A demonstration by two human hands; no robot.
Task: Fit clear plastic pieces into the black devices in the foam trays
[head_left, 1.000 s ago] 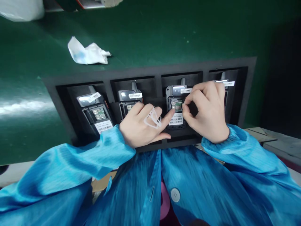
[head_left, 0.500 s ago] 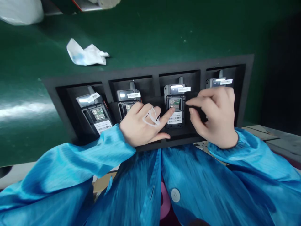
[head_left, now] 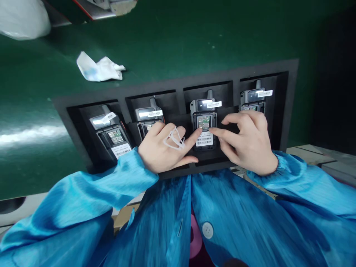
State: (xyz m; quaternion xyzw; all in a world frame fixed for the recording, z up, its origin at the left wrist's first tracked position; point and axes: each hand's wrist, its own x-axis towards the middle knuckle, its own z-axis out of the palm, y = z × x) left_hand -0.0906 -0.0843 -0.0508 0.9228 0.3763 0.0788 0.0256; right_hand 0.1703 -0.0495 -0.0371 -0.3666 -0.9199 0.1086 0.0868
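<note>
A black foam tray (head_left: pixel 289 74) on the green table holds several handheld devices, backs open, each in its own slot. My left hand (head_left: pixel 164 150) lies over the second slot, its index fingertip pressing the third device (head_left: pixel 205 124) just below the card slots. A thin white band loops around its fingers. My right hand (head_left: pixel 247 142) rests to the right of that device, index finger stretched onto its white barcode label, fingers apart, nothing visibly held. The fourth device (head_left: pixel 253 99) sits just beyond my right hand. The first device (head_left: pixel 111 131) lies at the far left.
A crumpled white wipe (head_left: pixel 97 68) lies on the green table (head_left: pixel 180 37) beyond the tray. A white bag (head_left: pixel 22 18) sits at the far left corner. Pale wooden boards (head_left: pixel 322 157) show at the right, beside the tray.
My right hand came off the third device's card slot, swung right, then returned with its index finger on the label. My left index finger stayed on the device.
</note>
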